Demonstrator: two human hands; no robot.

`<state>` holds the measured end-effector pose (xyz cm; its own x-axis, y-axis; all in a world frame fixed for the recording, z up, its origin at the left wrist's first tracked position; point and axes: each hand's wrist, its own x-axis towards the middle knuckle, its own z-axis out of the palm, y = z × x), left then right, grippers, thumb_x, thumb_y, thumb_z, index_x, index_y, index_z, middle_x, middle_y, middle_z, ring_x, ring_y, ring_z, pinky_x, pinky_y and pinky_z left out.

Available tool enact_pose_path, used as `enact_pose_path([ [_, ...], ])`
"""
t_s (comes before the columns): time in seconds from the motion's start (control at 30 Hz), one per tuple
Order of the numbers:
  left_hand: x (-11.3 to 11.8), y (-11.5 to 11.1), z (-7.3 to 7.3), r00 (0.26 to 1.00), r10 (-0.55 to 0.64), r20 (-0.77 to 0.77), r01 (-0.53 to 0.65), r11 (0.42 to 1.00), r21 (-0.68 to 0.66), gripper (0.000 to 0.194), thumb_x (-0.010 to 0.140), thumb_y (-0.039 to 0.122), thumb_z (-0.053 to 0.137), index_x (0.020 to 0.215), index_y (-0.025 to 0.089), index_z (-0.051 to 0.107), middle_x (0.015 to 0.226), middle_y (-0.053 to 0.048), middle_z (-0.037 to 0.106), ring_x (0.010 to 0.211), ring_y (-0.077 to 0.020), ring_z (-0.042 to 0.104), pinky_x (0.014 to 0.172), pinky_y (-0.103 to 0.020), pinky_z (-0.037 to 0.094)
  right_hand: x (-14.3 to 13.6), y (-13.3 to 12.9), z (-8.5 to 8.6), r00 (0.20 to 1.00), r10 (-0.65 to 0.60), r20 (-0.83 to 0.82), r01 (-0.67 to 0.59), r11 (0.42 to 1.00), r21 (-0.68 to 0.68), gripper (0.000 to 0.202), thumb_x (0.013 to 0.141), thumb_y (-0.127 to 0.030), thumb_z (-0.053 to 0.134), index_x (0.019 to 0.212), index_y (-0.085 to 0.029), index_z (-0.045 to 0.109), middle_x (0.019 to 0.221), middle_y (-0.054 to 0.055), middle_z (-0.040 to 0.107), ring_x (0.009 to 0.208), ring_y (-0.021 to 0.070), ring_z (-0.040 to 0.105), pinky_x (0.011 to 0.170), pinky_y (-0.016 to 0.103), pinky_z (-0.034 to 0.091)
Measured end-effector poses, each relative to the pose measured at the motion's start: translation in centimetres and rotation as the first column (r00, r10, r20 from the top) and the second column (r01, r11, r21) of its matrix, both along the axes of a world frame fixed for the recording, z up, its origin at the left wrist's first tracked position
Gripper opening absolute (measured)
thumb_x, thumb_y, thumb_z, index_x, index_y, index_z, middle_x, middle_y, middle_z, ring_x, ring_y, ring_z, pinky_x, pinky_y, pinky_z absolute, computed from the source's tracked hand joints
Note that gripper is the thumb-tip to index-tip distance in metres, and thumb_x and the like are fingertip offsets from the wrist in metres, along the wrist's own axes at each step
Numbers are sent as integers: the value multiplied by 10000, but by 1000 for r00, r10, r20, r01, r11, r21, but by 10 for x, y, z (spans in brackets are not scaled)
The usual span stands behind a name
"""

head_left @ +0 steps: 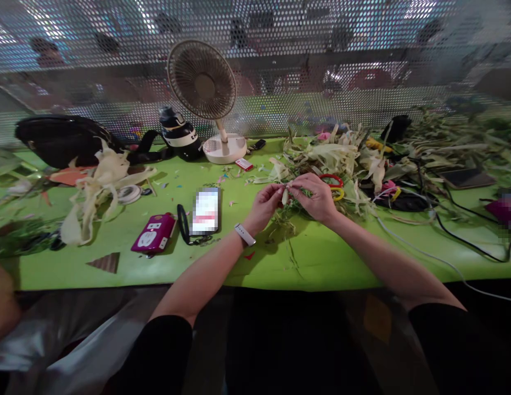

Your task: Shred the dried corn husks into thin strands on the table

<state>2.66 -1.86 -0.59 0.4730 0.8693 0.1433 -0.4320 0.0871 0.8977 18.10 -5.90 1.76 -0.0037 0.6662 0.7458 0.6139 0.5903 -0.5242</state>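
My left hand (pixel 267 204) and my right hand (pixel 313 196) meet over the green table, fingertips nearly touching. Between them is a small pale piece (pixel 285 196) that looks like corn husk, pinched by both hands. Its upper end is hidden by my fingers. Thin green stems (pixel 286 222) lie under my hands. Just beyond my right hand are scissors with red and yellow handles (pixel 332 181), partly covered. A large heap of dry corn husks (pixel 333 151) spreads behind and to the right.
A phone (pixel 206 211), a purple box (pixel 153 234) and more husks (pixel 107 175) lie left. Along the back stand a fan (pixel 224 149), a black bottle (pixel 181 138) and a black bag (pixel 66 140) before a perforated metal screen (pixel 271 66). A white cable (pixel 428 258) crosses the right side.
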Motion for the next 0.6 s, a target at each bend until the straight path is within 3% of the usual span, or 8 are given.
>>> enact_pose_path([
  [0.3, 1, 0, -1, 999, 42, -6, -42, 999, -21, 308, 723, 418, 778, 816, 168, 625, 672, 32, 593, 557, -52, 498, 530, -182, 400, 4, -2, 2, 988, 75, 133, -65, 995, -73, 311, 737, -166, 579, 1021, -200, 701, 1005, 96, 710, 948, 245, 660, 864, 427, 533],
  [0.6, 2, 0, -4, 998, 65, 19, -65, 998, 12, 317, 703, 427, 794, 837, 181, 646, 699, 36, 595, 567, -52, 490, 538, -190, 393, 2, -1, 0, 983, 94, 160, -82, 993, -81, 441, 721, -206, 596, 1162, -198, 617, 1052, 102, 684, 971, 256, 635, 881, 448, 518],
])
